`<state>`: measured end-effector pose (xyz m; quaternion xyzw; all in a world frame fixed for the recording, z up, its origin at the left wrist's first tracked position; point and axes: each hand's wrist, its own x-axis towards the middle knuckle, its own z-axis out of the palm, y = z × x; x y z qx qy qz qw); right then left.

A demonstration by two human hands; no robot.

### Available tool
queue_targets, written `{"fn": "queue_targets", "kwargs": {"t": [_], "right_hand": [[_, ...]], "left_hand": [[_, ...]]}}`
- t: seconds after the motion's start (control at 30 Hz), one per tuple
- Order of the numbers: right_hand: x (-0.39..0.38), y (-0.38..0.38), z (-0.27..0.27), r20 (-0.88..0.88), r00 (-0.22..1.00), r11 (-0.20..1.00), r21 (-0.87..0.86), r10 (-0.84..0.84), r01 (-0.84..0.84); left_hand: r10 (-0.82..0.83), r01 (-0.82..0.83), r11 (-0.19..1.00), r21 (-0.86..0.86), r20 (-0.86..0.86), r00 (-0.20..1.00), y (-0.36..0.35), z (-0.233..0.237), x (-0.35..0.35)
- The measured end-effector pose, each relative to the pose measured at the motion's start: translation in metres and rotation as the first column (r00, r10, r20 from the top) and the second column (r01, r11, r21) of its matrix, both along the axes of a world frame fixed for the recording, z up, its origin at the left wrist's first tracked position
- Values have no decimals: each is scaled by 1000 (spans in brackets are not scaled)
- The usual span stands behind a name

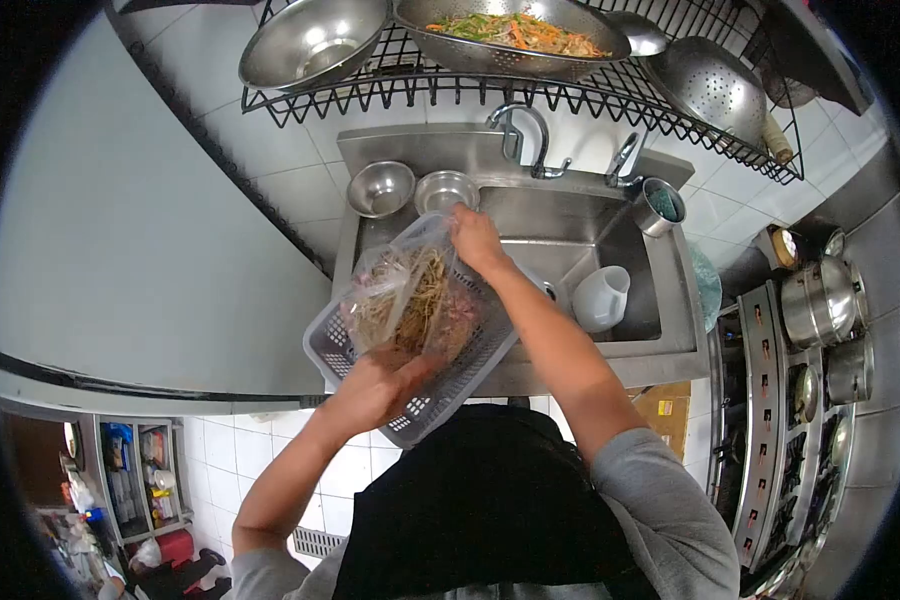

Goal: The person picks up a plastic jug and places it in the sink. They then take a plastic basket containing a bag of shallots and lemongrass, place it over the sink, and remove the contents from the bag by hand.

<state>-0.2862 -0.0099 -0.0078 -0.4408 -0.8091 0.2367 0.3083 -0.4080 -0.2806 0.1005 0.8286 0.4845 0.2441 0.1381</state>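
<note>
The right hand is up over the sink, its fingers closed tight on the top end of a clear plastic bag; the left hand is lower and nearer the body, its fingers curled shut around the bottom end of the same bag; the bag is tilted between the two hands and is full of pale stringy sprouts with some reddish bits; it lies in a grey plastic basket that rests on the front left edge of the sink; two small metal bowls stand side by side at the back left of the sink, near the tap; a white jug sits in the basin to the right; a wire rack above carries a dish of cut vegetables.
</note>
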Motion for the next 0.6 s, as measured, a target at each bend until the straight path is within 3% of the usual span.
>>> {"fn": "queue_targets", "kwargs": {"t": [0.1, 0.17, 0.2, 0.23, 0.3, 0.33, 0.37, 0.43, 0.47, 0.5, 0.53, 0.57, 0.6], "right_hand": [[12, 23, -14, 79, 996, 996, 76, 40, -46], [19, 30, -12, 76, 994, 991, 101, 77, -85], [23, 33, 0, 206, 964, 969, -216, 169, -123], [32, 38, 11, 302, 909, 854, -511, 287, -99], [59, 31, 28, 71, 918, 745, -611, 390, -269], [71, 23, 42, -30, 904, 702, -620, 427, -352], [80, 13, 58, -24, 899, 697, -622, 438, -356], [93, -14, 79, -260, 846, 766, -360, 466, -532], [92, -25, 78, -258, 842, 762, -360, 473, -539], [87, -39, 77, -281, 843, 777, -332, 460, -534], [80, -54, 79, -304, 842, 793, -301, 447, -529], [72, -68, 83, -209, 864, 838, -225, 457, -498], [62, -74, 79, -202, 853, 838, -182, 480, -515]], "left_hand": [[-24, 27, 999, -32, 85, 996, -17, 2, -26], [222, -210, 962, -175, 54, 974, -25, -4, -44], [237, -233, 947, -221, -7, 971, -26, -16, -53], [240, -236, 947, -217, -10, 971, -24, -16, -51], [215, -223, 959, -176, -63, 975, -16, -21, -35], [246, -246, 960, -134, -21, 969, -14, -24, -30], [257, -257, 957, -135, -14, 966, -12, -26, -27], [289, -277, 957, -89, 182, 940, -11, -28, -24], [280, -293, 955, 53, 179, 943, -4, -32, -26], [283, -297, 954, 54, 179, 942, 3, -30, -24], [413, -435, 896, 84, 201, 888, 12, -27, -18], [533, -565, 818, 112, 227, 816, 22, -24, -12], [567, -595, 780, 195, 182, 803, 34, -22, -11]]}}
